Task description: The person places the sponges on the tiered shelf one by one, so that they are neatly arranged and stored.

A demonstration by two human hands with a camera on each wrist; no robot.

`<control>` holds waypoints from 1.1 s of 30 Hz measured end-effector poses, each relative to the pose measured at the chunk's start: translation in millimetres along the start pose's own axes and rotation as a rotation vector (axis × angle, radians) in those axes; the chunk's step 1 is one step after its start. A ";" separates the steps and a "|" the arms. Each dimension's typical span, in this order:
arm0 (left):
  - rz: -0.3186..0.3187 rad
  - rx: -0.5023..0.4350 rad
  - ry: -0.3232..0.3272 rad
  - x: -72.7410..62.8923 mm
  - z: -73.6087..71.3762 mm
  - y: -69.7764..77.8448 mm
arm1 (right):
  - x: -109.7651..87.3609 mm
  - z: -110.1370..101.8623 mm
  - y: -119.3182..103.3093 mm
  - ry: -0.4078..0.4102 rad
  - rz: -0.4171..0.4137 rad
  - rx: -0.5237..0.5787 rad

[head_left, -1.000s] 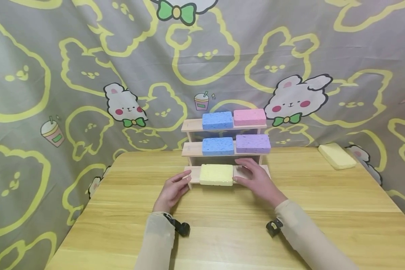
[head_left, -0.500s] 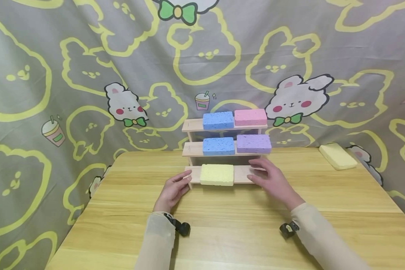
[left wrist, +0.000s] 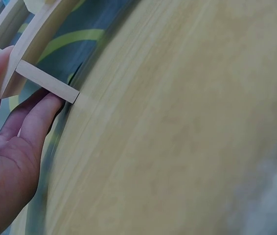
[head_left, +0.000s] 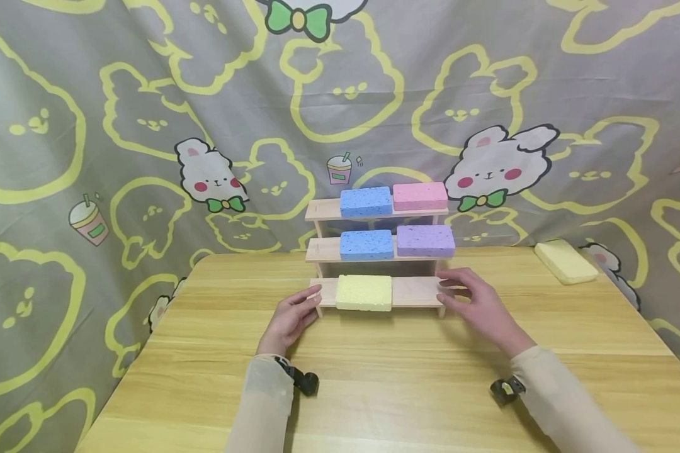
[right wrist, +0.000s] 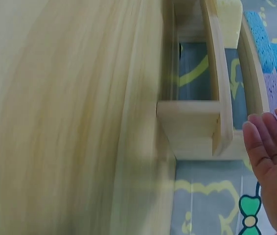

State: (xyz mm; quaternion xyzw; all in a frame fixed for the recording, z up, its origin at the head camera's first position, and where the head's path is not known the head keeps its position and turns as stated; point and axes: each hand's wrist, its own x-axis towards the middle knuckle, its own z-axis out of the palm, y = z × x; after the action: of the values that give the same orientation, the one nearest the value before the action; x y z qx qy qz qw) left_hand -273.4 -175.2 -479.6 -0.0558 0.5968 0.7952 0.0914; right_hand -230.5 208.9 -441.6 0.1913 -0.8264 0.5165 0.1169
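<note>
A three-step wooden display rack stands on the table. My left hand holds the left end of its lowest plank; in the left wrist view, a wooden leg shows beside the fingers. On that plank lies a yellow sponge, left of the middle. My right hand, empty with fingers apart, is at the plank's right end. The middle step bears a blue sponge and a purple sponge. Up on the top step sit another blue sponge and a pink sponge.
Another yellow sponge lies at the back right of the wooden table. Behind everything hangs a grey curtain with yellow outlines and cartoon rabbits. Black wrist cameras are strapped near both sleeves.
My right hand has moved rightward from beside the yellow sponge to the right end of the lowest plank. The left hand and all sponges have stayed in place.
</note>
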 end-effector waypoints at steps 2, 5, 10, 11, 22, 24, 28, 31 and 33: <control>0.000 0.000 0.000 0.1 0.2 0.2 | -2.5 -5.1 0.5 0.013 -0.007 -0.008; 0.004 0.001 -0.002 0.0 0.5 0.9 | -6.5 -13.8 1.7 0.032 -0.015 -0.025; 0.007 0.008 -0.002 0.3 -0.2 1.3 | -14.1 -25.6 8.9 0.056 -0.006 -0.052; 0.005 0.006 -0.002 0.5 -0.4 1.2 | -15.5 -27.5 10.9 0.058 -0.002 -0.056; 0.009 -0.001 -0.014 3.3 -2.5 -0.9 | -29.0 -58.0 28.1 0.079 0.068 -0.192; 0.009 0.004 -0.017 3.5 -2.7 -1.7 | -32.4 -64.2 30.2 0.080 0.087 -0.204; 0.010 0.018 -0.021 2.6 -2.7 -3.0 | -39.9 -76.6 34.5 0.078 0.133 -0.241; 0.008 0.013 -0.018 1.2 -2.3 -2.8 | -44.4 -86.2 38.9 0.083 0.151 -0.275; 0.012 0.020 -0.019 0.4 -2.0 -2.2 | -46.8 -93.0 41.2 0.090 0.155 -0.293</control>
State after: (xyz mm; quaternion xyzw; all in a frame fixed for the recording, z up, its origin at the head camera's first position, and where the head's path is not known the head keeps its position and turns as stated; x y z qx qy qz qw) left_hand -273.3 -176.4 -482.3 -0.0435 0.6043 0.7901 0.0930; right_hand -206.8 317.8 -452.4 0.0844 -0.8991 0.4059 0.1404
